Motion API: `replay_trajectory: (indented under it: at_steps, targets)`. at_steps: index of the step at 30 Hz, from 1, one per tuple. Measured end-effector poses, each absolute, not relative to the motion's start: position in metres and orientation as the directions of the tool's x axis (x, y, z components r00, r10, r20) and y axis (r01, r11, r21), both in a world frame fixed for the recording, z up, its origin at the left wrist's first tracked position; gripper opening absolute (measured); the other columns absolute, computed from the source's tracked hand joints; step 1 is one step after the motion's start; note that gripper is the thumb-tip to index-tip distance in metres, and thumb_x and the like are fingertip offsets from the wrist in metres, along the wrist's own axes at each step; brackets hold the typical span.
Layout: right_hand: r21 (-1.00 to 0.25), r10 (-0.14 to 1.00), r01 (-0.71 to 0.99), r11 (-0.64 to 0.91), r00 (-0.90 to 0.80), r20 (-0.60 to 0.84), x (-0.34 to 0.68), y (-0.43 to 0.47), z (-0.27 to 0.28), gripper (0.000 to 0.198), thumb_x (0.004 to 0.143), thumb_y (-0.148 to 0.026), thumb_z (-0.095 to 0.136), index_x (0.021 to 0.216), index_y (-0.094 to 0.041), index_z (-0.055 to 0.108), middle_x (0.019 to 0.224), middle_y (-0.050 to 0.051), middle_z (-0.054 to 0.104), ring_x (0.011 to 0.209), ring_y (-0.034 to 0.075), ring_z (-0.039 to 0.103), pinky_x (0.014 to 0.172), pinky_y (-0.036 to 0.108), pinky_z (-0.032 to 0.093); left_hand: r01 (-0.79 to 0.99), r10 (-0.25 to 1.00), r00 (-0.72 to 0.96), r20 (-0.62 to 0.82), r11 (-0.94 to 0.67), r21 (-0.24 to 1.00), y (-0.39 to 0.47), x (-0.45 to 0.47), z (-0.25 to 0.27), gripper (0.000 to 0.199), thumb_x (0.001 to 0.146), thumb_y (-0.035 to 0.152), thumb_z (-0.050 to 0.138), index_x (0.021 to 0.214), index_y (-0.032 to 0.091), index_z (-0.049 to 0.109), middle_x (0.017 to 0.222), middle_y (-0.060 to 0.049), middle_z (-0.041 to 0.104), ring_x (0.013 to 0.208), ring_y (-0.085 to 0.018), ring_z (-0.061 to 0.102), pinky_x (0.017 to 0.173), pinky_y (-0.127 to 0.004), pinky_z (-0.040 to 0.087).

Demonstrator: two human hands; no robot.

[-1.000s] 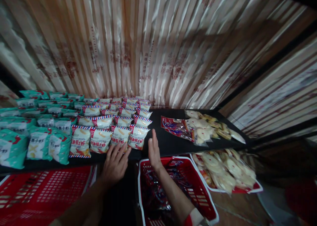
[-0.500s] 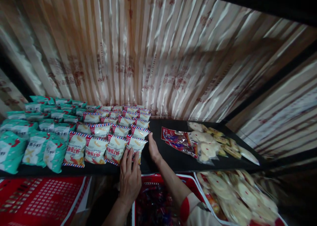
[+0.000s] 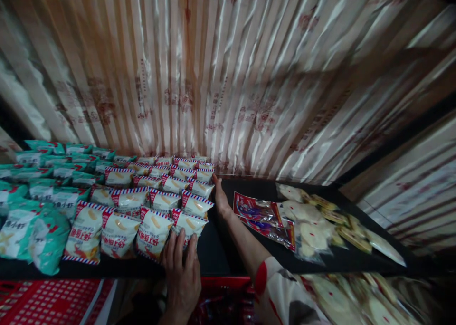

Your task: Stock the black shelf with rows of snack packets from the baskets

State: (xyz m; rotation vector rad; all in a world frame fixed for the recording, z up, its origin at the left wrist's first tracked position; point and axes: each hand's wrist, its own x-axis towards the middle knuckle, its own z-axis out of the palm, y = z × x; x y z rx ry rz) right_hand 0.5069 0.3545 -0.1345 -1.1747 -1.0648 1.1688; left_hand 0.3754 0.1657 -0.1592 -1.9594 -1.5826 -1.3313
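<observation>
Rows of small cream snack bags (image 3: 120, 234) with striped blue, red and white edges stand on a black shelf (image 3: 210, 256). My left hand (image 3: 181, 268) rests its outstretched fingertips against the front of the rightmost front snack bag (image 3: 188, 223), without gripping it. Further back, my right hand (image 3: 221, 197) stands on edge along the right side of the rows, close against the bags. Its thumb points up and its other fingers are partly hidden, with nothing seen in its grasp.
Teal snack bags (image 3: 52, 237) stand at the left. Right of my right arm lie red packets (image 3: 258, 210), bags of pale round pieces (image 3: 313, 234) and yellowish packs (image 3: 352, 237). Red baskets (image 3: 53, 303) sit below the shelf. Striped, crinkled sheeting (image 3: 228, 78) hangs behind.
My right hand has slid further back along the right side of the bags. My left hand stays at the front bag. The view has shifted, so the shelf sits lower in the picture.
</observation>
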Motion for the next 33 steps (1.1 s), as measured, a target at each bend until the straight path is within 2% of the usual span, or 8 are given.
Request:
replay_trajectory:
  at_steps: [3, 9, 12, 14, 17, 21, 29, 33]
  targets:
    - [-0.996, 0.994, -0.091, 0.013, 0.107, 0.003, 0.503, 0.357, -0.138, 0.078, 0.08, -0.075, 0.027, 0.137, -0.024, 0.041, 0.138, 0.003, 0.048, 0.126, 0.023, 0.045, 0.103, 0.037, 0.038, 0.874, 0.617, -0.033, 0.786, -0.363, 0.322, 0.169, 0.374, -0.162, 0.04, 0.082, 0.004, 0.049, 0.121, 0.016, 0.052, 0.132, -0.016, 0.045, 0.132, -0.03, 0.03, 0.103, -0.048, 0.031]
    - [-0.975, 0.952, 0.192, 0.109, 0.263, 0.158, 0.521, 0.362, -0.125, 0.074, 0.086, -0.068, 0.018, 0.135, -0.021, 0.045, 0.14, 0.004, 0.046, 0.133, 0.021, 0.036, 0.109, 0.036, 0.028, 0.858, 0.625, -0.052, 0.779, -0.372, 0.355, 0.169, 0.372, -0.165, 0.042, 0.082, 0.005, 0.05, 0.122, 0.019, 0.053, 0.134, -0.013, 0.043, 0.132, -0.03, 0.03, 0.103, -0.047, 0.034]
    - [-0.864, 0.879, 0.44, 0.245, 0.275, 0.389, 0.525, 0.377, -0.097, 0.069, 0.09, -0.061, 0.015, 0.125, -0.017, 0.055, 0.134, 0.007, 0.052, 0.129, 0.019, 0.04, 0.11, 0.036, 0.025, 0.852, 0.616, -0.058, 0.785, -0.379, 0.361, 0.17, 0.372, -0.162, 0.04, 0.082, 0.005, 0.05, 0.119, 0.019, 0.054, 0.133, -0.013, 0.043, 0.131, -0.029, 0.032, 0.102, -0.046, 0.035]
    - [-0.721, 0.877, 0.612, 0.325, 0.089, 0.472, 0.518, 0.388, -0.076, 0.066, 0.092, -0.057, 0.015, 0.114, -0.017, 0.063, 0.123, 0.008, 0.061, 0.123, 0.019, 0.047, 0.109, 0.038, 0.025, 0.845, 0.602, -0.069, 0.796, -0.388, 0.367, 0.17, 0.372, -0.159, 0.039, 0.081, 0.005, 0.05, 0.117, 0.019, 0.056, 0.132, -0.014, 0.043, 0.13, -0.029, 0.034, 0.102, -0.045, 0.036]
    - [-0.521, 0.925, 0.777, 0.353, -0.209, 0.317, 0.497, 0.402, -0.051, 0.063, 0.096, -0.048, 0.013, 0.101, -0.021, 0.069, 0.105, 0.008, 0.07, 0.116, 0.021, 0.053, 0.108, 0.046, 0.019, 0.834, 0.596, -0.07, 0.8, -0.405, 0.375, 0.171, 0.371, -0.157, 0.038, 0.081, 0.004, 0.052, 0.116, 0.018, 0.056, 0.131, -0.014, 0.042, 0.13, -0.03, 0.034, 0.102, -0.045, 0.035]
    - [-0.383, 0.932, 0.853, 0.355, -0.357, 0.07, 0.473, 0.411, -0.036, 0.069, 0.096, -0.051, 0.009, 0.093, -0.021, 0.071, 0.107, 0.009, 0.069, 0.119, 0.025, 0.051, 0.106, 0.054, 0.016, 0.825, 0.607, -0.062, 0.793, -0.416, 0.383, 0.172, 0.37, -0.157, 0.041, 0.08, 0.003, 0.053, 0.118, 0.018, 0.055, 0.134, -0.014, 0.04, 0.13, -0.03, 0.033, 0.103, -0.046, 0.034]
    - [-0.477, 0.971, 0.85, 0.223, -0.149, 0.188, 0.527, 0.384, -0.03, 0.068, 0.094, -0.054, 0.009, 0.113, -0.018, 0.063, 0.107, 0.009, 0.069, 0.103, 0.02, 0.062, 0.087, 0.03, 0.045, 0.784, 0.608, -0.064, 0.791, -0.46, 0.417, 0.161, 0.362, -0.149, 0.041, 0.078, 0.004, 0.057, 0.116, 0.019, 0.056, 0.14, -0.013, 0.036, 0.134, -0.03, 0.027, 0.108, -0.047, 0.025]
    - [-0.294, 0.988, 0.952, 0.089, -0.047, 0.145, 0.592, 0.344, -0.055, 0.049, 0.095, -0.047, 0.03, 0.12, -0.016, 0.058, 0.117, 0.011, 0.064, 0.112, 0.024, 0.056, 0.094, 0.034, 0.04, 0.775, 0.59, -0.033, 0.807, -0.494, 0.393, 0.145, 0.363, -0.149, 0.043, 0.078, 0.004, 0.056, 0.119, 0.019, 0.053, 0.135, -0.013, 0.042, 0.133, -0.028, 0.03, 0.108, -0.045, 0.028]
